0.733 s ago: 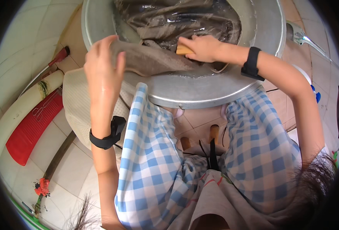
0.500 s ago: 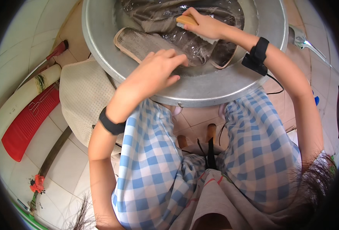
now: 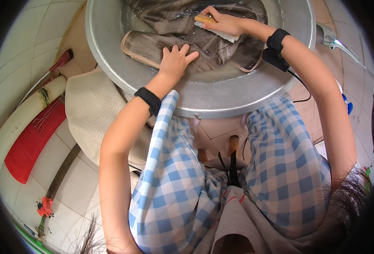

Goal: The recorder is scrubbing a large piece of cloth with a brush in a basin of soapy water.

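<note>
A wide metal basin stands in front of my knees with water in it. Soaked brown cloth lies bunched inside, and one flat piece with a pale bound edge stretches toward the left. My right hand grips a scrubbing brush with a yellowish back and white bristles, which rest against the cloth. Spread fingers of my left hand lie on the flat piece near the basin's front rim. Nothing is held in that hand. Both wrists wear black bands.
Left of the basin are a cream dotted fabric, a red ridged plastic board and a brush with a red head on a thin handle. A dark curved stick lies on the tiles. At right is a metal handle.
My left hand has come down from above the basin and now lies flat on the cloth. My right hand keeps the brush at nearly the same spot.
</note>
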`<state>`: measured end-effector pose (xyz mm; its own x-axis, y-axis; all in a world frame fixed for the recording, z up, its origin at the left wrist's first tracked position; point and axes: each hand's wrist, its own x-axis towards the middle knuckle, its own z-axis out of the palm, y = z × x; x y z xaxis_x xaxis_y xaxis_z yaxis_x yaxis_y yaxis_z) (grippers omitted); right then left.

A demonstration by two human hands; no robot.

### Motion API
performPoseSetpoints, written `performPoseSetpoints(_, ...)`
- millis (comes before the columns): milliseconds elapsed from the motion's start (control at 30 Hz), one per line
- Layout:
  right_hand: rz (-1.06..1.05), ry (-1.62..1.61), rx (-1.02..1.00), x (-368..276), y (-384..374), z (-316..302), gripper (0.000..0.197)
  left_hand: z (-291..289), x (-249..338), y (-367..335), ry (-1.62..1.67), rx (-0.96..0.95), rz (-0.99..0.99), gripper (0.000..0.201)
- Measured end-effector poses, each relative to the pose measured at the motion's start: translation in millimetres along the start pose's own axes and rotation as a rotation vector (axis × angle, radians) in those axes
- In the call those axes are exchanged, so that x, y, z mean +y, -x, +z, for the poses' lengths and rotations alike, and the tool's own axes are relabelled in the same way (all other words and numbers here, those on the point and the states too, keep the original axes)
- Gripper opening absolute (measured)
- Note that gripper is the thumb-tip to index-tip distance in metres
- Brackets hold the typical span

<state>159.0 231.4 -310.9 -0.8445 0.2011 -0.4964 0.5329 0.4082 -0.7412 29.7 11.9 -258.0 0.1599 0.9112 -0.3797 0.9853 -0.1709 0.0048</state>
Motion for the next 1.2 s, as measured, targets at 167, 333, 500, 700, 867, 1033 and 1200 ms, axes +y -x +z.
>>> performPoseSetpoints(167, 0.06, -0.012, -0.038, -12.5, 9.4, -7.1, 0.067, 12.8, -14.9, -5.1, -0.018, 0.107, 0.065, 0.042)
performPoseSetpoints(333, -0.005, 0.028, 0.009, 12.0, 3.9, -6.9, 0.065, -31.5, -39.1, -4.7, 0.616, 0.141, 0.192, 0.02)
performPoseSetpoints(500, 0.301, -0.265, -0.094, -74.3, 45.2, -31.7, 0.06, -86.6, -60.0, 20.8, 0.806, 0.197, 0.149, 0.014)
performPoseSetpoints(700, -0.047, -0.297, -0.281, -67.0, 60.2, -19.4, 0.058, -130.6, -56.7, 50.3, 0.804, 0.246, -0.024, 0.012)
performPoseSetpoints(867, -0.017, -0.111, -0.316, -81.0, 66.4, 5.7, 0.038, -161.9, -50.5, 65.1, 0.62, 0.446, 0.039, 0.014)
performPoseSetpoints(1033, 0.018, 0.236, -0.133, -30.4, 51.8, 12.4, 0.039, -190.5, -44.4, 78.6, 0.403, 0.54, 0.053, 0.014)
performPoseSetpoints(1200, 0.157, 0.551, 0.103, -10.9, 41.1, -10.7, 0.045, -200.3, -31.3, 93.1, 0.421, 0.489, -0.068, 0.017)
